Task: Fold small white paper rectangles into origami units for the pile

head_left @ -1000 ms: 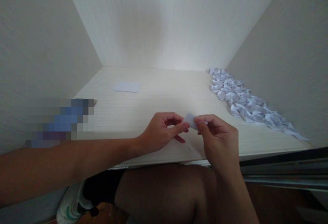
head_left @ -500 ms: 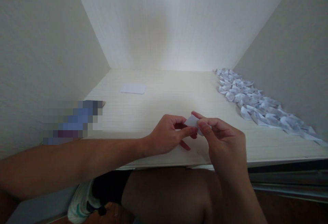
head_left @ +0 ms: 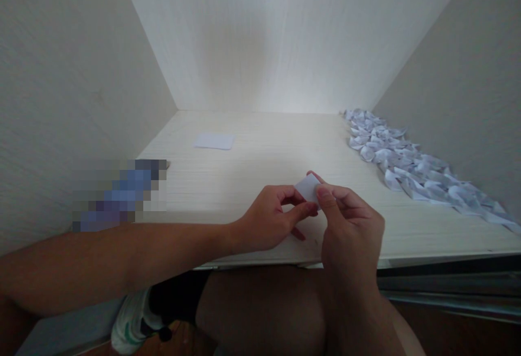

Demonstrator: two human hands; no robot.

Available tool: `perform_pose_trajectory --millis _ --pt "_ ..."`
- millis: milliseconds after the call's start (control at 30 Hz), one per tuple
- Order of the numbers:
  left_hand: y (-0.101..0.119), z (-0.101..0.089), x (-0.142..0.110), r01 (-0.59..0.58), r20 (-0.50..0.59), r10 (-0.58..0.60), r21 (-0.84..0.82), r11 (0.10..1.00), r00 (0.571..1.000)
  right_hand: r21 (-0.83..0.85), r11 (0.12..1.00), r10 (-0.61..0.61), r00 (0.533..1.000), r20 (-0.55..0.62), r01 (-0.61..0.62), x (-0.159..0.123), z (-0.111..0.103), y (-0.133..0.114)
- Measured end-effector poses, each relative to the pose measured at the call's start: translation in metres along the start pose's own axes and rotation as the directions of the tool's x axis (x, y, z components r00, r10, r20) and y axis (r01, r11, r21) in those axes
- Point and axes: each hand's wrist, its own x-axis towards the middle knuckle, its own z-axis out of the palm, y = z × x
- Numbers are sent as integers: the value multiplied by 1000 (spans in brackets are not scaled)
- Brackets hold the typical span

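Observation:
A small piece of folded white paper [head_left: 307, 185] is held between my two hands, above the front part of the pale tabletop. My right hand [head_left: 352, 220] pinches its right side, thumb on top. From the left, my left hand [head_left: 272, 217] grips the lower edge between thumb and a fingertip; its other fingers curl beneath, partly hidden. On the tabletop behind my hands lies a flat stack of white paper [head_left: 214, 141]. Many folded white paper pieces [head_left: 407, 158] form a long heap along the right wall.
A blurred-out bluish object [head_left: 126, 190] lies at the left, beside the left wall [head_left: 81, 74]. The back wall [head_left: 277, 46] and right wall [head_left: 459, 90] enclose the tabletop [head_left: 264, 128]. My leg [head_left: 260, 307] and a white shoe [head_left: 132, 320] are below its front edge.
My right hand has turned slightly and shifted a little left at the wrist. More of the paper's upper face shows between the fingers. Both hands keep hold of it.

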Motion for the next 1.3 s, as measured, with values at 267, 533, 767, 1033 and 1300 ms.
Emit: perform_pose_trajectory --millis 267,533,767,1033,1300 --pt "3 1 0 12 -2 -12 58 998 1000 5 1000 -20 994 -105 21 0 1 10" --pt "-1 3 -3 3 29 -4 37 999 1000 31 999 21 993 -116 -17 3 1 12" --pt "1 1 0 32 24 -32 4 999 999 190 970 162 986 -29 -154 1 4 11" --pt "3 -2 0 1 41 -4 74 997 999 343 898 280 959 34 -274 2 5 10" --pt "5 -2 -1 -13 11 12 162 987 1000 389 859 342 939 48 -332 2 7 10"
